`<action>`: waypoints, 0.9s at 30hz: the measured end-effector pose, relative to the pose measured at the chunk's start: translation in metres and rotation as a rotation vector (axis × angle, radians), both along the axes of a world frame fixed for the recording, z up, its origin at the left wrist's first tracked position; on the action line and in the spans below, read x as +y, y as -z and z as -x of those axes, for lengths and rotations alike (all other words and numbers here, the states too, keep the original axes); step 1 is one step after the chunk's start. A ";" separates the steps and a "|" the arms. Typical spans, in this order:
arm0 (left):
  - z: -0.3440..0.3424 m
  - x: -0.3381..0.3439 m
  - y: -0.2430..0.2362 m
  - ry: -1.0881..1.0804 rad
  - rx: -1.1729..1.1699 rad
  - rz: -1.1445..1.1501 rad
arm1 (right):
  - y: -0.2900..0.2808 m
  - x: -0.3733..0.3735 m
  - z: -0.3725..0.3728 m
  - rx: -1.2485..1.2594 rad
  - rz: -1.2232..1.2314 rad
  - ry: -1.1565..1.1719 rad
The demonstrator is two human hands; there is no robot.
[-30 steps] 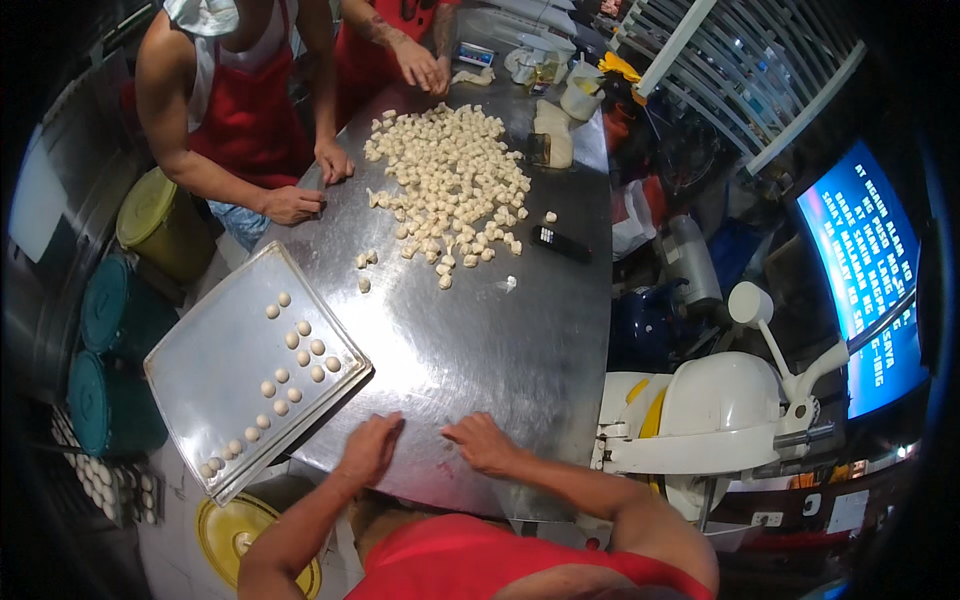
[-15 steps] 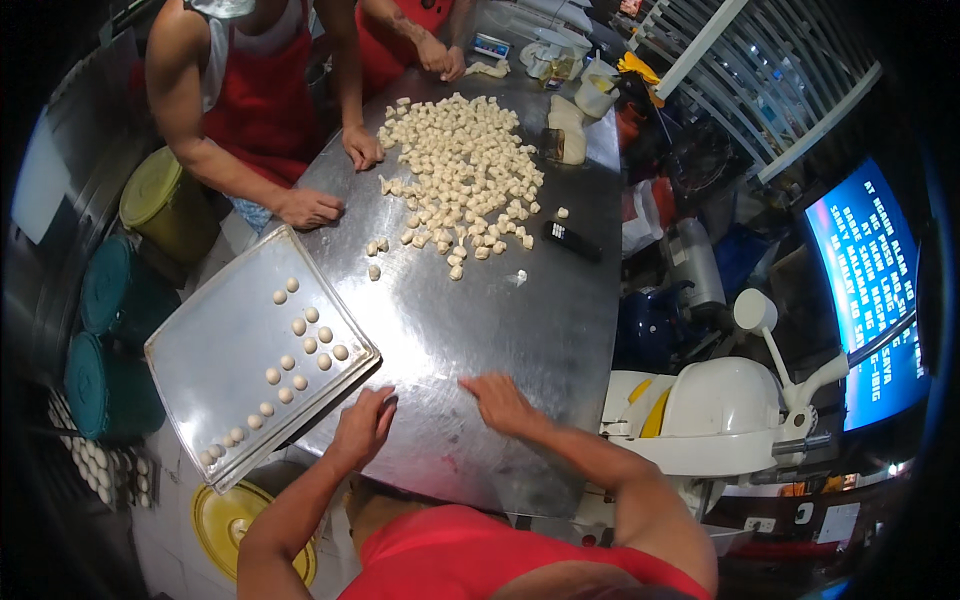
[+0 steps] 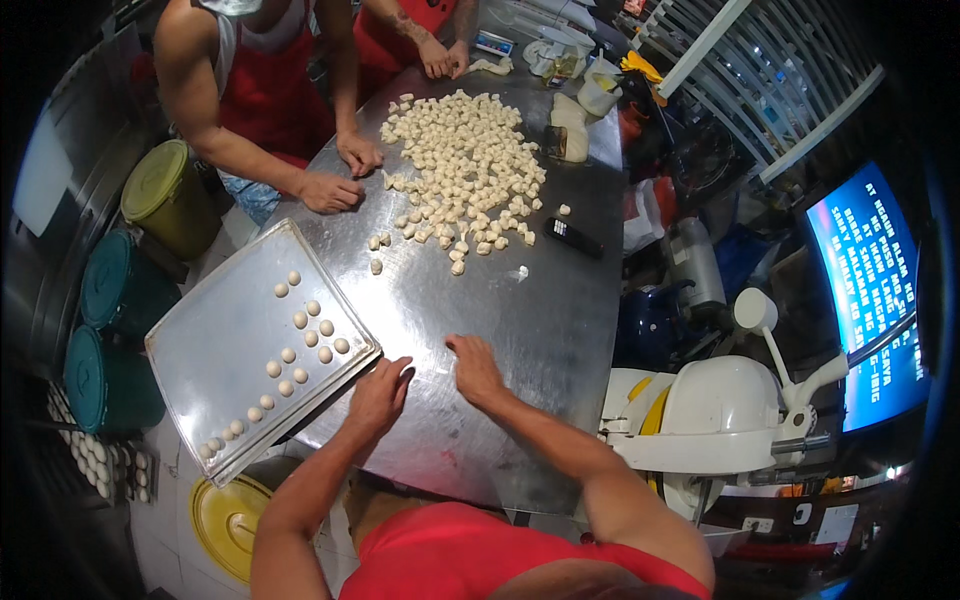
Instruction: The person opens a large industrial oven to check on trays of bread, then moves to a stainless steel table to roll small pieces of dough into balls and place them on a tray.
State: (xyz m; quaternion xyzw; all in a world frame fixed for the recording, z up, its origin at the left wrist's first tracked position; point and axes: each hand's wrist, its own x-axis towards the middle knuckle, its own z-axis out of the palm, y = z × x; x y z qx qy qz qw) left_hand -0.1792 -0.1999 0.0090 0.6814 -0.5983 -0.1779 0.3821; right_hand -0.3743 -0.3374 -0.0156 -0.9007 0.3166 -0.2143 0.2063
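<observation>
My left hand rests on the steel table beside the right corner of a metal tray, fingers curled; whatever they might hold is hidden. To its right, my right hand is palm down, fingers loosely extended, with no object visible in it. The tray, atop another, bears several smooth, round dough balls. Beyond my hands lies a large heap of small cut dough pieces, with a few loose pieces near it and a black handset at its right.
Two co-workers in red aprons have hands on the table's far side. A white machine stands at right below a lit screen. Lidded bins line the left; a yellow lid is below the tray. Containers sit at the back.
Both my hands have moved forward on the table, away from me. The co-worker at left has shifted the nearer hand slightly. The whole view has shifted a little with the camera.
</observation>
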 end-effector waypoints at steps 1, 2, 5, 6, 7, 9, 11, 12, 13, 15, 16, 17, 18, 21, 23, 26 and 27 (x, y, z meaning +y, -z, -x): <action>0.011 -0.004 0.007 -0.024 0.064 -0.031 | 0.006 0.005 -0.018 -0.071 0.008 0.050; 0.019 -0.002 0.013 -0.055 0.125 -0.061 | 0.002 0.019 -0.023 -0.100 -0.013 -0.021; 0.028 0.038 0.015 0.031 0.240 -0.035 | 0.007 0.050 0.013 0.026 -0.079 -0.186; 0.017 0.052 0.022 0.064 0.255 -0.074 | 0.007 0.047 0.039 0.102 -0.082 -0.259; -0.002 0.058 0.030 0.133 0.194 -0.045 | 0.008 0.045 0.055 0.181 -0.090 -0.325; -0.025 0.054 0.020 0.177 -0.006 -0.034 | 0.004 0.015 0.047 0.108 -0.015 -0.169; -0.015 0.016 0.006 0.031 0.005 0.019 | -0.002 -0.003 0.030 0.033 0.008 -0.036; -0.003 0.000 0.008 -0.042 -0.003 0.071 | 0.001 0.000 0.005 -0.013 -0.006 0.015; 0.011 -0.004 0.012 -0.074 0.114 0.027 | 0.006 0.006 -0.013 -0.060 -0.026 0.062; 0.030 0.001 0.018 -0.093 0.208 0.011 | 0.000 0.035 -0.016 -0.079 -0.050 -0.047; 0.038 0.015 0.018 -0.074 0.276 -0.018 | 0.002 0.048 -0.006 -0.049 -0.089 -0.113; 0.036 0.031 0.024 0.013 0.265 0.011 | 0.004 0.050 0.012 0.033 -0.094 -0.180; 0.025 0.045 0.031 0.095 0.255 0.035 | 0.006 0.048 0.036 0.117 -0.103 -0.251; -0.021 0.054 0.020 0.225 0.005 -0.061 | 0.016 0.013 0.057 0.118 -0.013 -0.169; -0.020 0.018 0.009 0.066 -0.019 0.027 | 0.013 -0.002 0.040 0.034 0.044 -0.023; 0.017 -0.007 0.025 -0.194 0.248 0.085 | 0.008 0.012 -0.001 -0.057 0.002 0.049; 0.027 -0.001 0.027 -0.209 0.203 0.080 | 0.000 0.031 0.003 -0.048 -0.057 -0.012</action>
